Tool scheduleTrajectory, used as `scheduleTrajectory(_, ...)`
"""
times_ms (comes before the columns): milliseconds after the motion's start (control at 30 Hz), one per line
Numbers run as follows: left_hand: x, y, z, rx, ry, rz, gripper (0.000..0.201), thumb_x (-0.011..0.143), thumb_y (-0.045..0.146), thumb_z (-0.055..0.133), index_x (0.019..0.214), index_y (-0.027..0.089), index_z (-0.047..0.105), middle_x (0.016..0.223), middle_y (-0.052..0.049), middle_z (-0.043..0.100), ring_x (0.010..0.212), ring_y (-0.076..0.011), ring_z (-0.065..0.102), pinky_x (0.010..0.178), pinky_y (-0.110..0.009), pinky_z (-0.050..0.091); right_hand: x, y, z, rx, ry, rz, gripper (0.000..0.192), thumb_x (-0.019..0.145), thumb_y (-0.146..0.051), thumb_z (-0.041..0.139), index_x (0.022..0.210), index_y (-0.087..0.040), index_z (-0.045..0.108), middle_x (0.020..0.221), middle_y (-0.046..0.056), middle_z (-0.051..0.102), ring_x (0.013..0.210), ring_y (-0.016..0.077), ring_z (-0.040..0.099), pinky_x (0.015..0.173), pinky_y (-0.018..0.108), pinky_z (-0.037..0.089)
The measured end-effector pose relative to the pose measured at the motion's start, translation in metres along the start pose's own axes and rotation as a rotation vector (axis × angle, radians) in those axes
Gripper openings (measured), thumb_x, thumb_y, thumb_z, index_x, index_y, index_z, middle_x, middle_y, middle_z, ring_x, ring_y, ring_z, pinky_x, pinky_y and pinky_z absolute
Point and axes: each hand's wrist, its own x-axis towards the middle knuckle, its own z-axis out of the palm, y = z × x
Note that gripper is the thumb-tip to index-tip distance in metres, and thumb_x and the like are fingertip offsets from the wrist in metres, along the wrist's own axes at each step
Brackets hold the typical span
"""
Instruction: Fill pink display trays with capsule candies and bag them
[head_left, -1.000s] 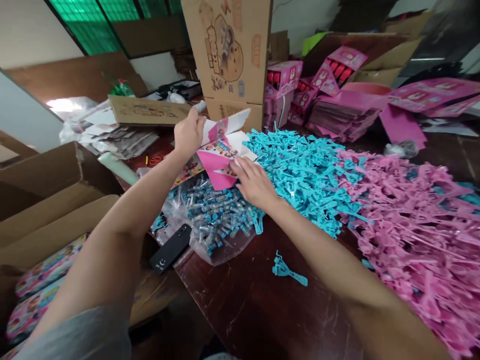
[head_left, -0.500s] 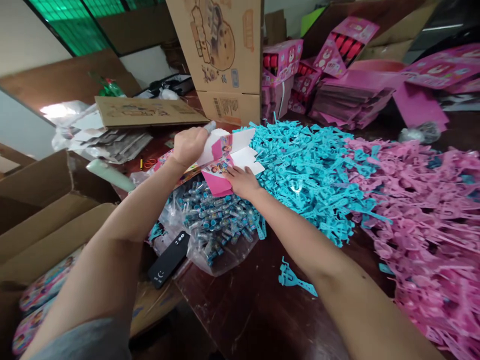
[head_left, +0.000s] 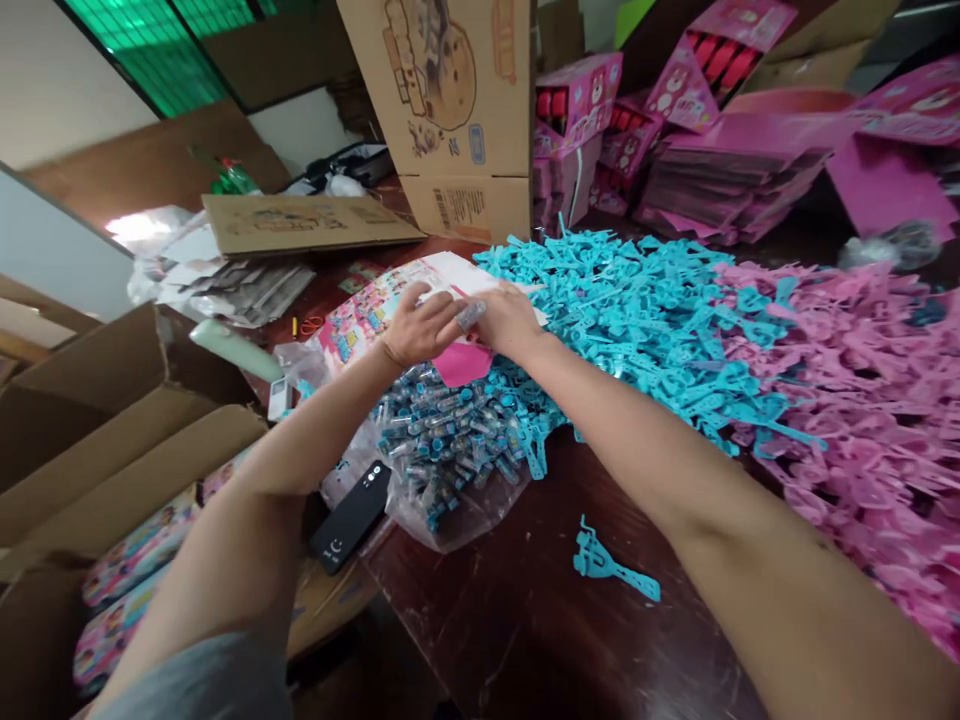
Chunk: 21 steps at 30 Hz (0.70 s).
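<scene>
Our left grip (head_left: pixel 435 322) spreads loosely, clasping nothing, over the printed carton (head_left: pixel 367 315), right grip (head_left: pixel 504 316) just beside, its hold we cannot tell; capped tubes (head_left: pixel 454 430) on their near side, blue clips (head_left: pixel 630 320) rightward.

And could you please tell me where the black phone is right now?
In the head view, the black phone lies left of centre, below the middle, at the dark table's left edge, just left of the clear bag of blue-capped tubes.
</scene>
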Motion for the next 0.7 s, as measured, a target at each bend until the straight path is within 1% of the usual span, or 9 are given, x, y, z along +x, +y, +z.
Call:
scheduleTrajectory(33, -0.007, 0.016, -0.002, -0.015, -0.007, -0.050, 0.030, 0.113, 0.030, 0.043, 0.121, 0.026, 0.072, 0.117, -0.012, 0.082, 0.106, -0.0271, 0.074, 0.099, -0.055, 0.052, 0.005, -0.002, 0.002, -0.008, -0.070, 0.012, 0.034, 0.104, -0.024, 0.055, 0.131, -0.024, 0.077, 0.134, 0.012, 0.078, 0.129, 0.0313, 0.070, 0.118, 0.049, 0.046)
scheduleTrajectory(100, -0.019, 0.047, -0.007, -0.071, -0.118, -0.139, 0.029, 0.110, 0.045, 0.055, 0.125, 0.028, 0.072, 0.136, -0.013, 0.078, 0.127, -0.0316, 0.071, 0.112, -0.058, 0.050, 0.011, -0.003, 0.006, -0.004, -0.093, 0.044, 0.035, 0.106, -0.028, 0.052, 0.127, -0.025, 0.080, 0.123, 0.013, 0.082, 0.116, 0.0326, 0.075, 0.102, 0.047, 0.055)
scheduleTrajectory(200, -0.024, 0.073, -0.011, -0.103, -0.394, -0.307, 0.048, 0.108, 0.049, 0.056, 0.144, 0.020, 0.067, 0.162, -0.019, 0.060, 0.148, -0.0369, 0.059, 0.120, -0.055, 0.051, 0.014, 0.002, 0.009, 0.003, -0.040, 0.060, 0.043, 0.110, -0.031, 0.045, 0.139, -0.029, 0.076, 0.135, 0.012, 0.079, 0.122, 0.0332, 0.074, 0.098, 0.046, 0.057)
scheduleTrajectory(267, -0.021, 0.070, -0.013, -0.108, -0.540, -0.398, 0.049, 0.109, 0.030, 0.047, 0.154, 0.015, 0.061, 0.169, -0.019, 0.051, 0.151, -0.0353, 0.057, 0.119, -0.050, 0.054, 0.014, 0.010, 0.009, 0.021, -0.029, 0.005, 0.044, 0.110, -0.029, 0.046, 0.144, -0.031, 0.073, 0.145, 0.007, 0.075, 0.129, 0.0306, 0.071, 0.102, 0.044, 0.056)
scheduleTrajectory(333, -0.020, 0.054, -0.014, -0.130, -0.626, -0.407, 0.054, 0.106, 0.015, 0.041, 0.157, 0.017, 0.060, 0.171, -0.014, 0.049, 0.152, -0.0323, 0.057, 0.121, -0.046, 0.054, 0.014, 0.022, 0.009, 0.056, -0.028, -0.093, 0.044, 0.107, -0.023, 0.049, 0.144, -0.030, 0.073, 0.149, 0.004, 0.072, 0.136, 0.0274, 0.068, 0.112, 0.043, 0.052)
scheduleTrajectory(400, -0.024, 0.033, -0.016, -0.151, -0.658, -0.388, 0.059, 0.103, 0.010, 0.042, 0.159, 0.020, 0.060, 0.171, -0.011, 0.049, 0.155, -0.0306, 0.054, 0.126, -0.045, 0.050, 0.013, 0.039, 0.009, 0.093, -0.008, -0.158, 0.044, 0.105, -0.017, 0.050, 0.140, -0.026, 0.076, 0.150, 0.004, 0.072, 0.142, 0.0253, 0.064, 0.123, 0.044, 0.044)
scheduleTrajectory(500, -0.039, 0.008, -0.019, -0.205, -0.686, -0.409, 0.068, 0.098, 0.004, 0.045, 0.163, 0.020, 0.055, 0.170, -0.010, 0.051, 0.155, -0.0254, 0.054, 0.129, -0.039, 0.046, 0.010, 0.065, 0.002, 0.112, 0.067, -0.123, 0.046, 0.105, -0.013, 0.045, 0.138, -0.020, 0.076, 0.152, 0.008, 0.070, 0.146, 0.0245, 0.061, 0.128, 0.046, 0.039)
scheduleTrajectory(600, -0.045, 0.003, -0.027, -0.244, -0.701, -0.408, 0.058, 0.101, 0.016, 0.054, 0.159, 0.014, 0.057, 0.168, -0.016, 0.053, 0.155, -0.0270, 0.054, 0.129, -0.038, 0.046, 0.008, 0.078, -0.022, 0.125, 0.164, -0.099, 0.041, 0.107, -0.018, 0.047, 0.135, -0.020, 0.076, 0.149, 0.008, 0.072, 0.142, 0.0255, 0.062, 0.124, 0.048, 0.043)
scheduleTrajectory(700, -0.027, 0.020, -0.053, -0.219, -0.571, -0.383, 0.050, 0.106, 0.043, 0.060, 0.148, 0.017, 0.066, 0.166, -0.017, 0.056, 0.155, -0.0334, 0.054, 0.132, -0.049, 0.043, 0.003, 0.066, -0.077, 0.096, 0.275, -0.117, 0.031, 0.109, -0.028, 0.053, 0.129, -0.024, 0.077, 0.136, 0.006, 0.078, 0.138, 0.0266, 0.064, 0.124, 0.054, 0.043)
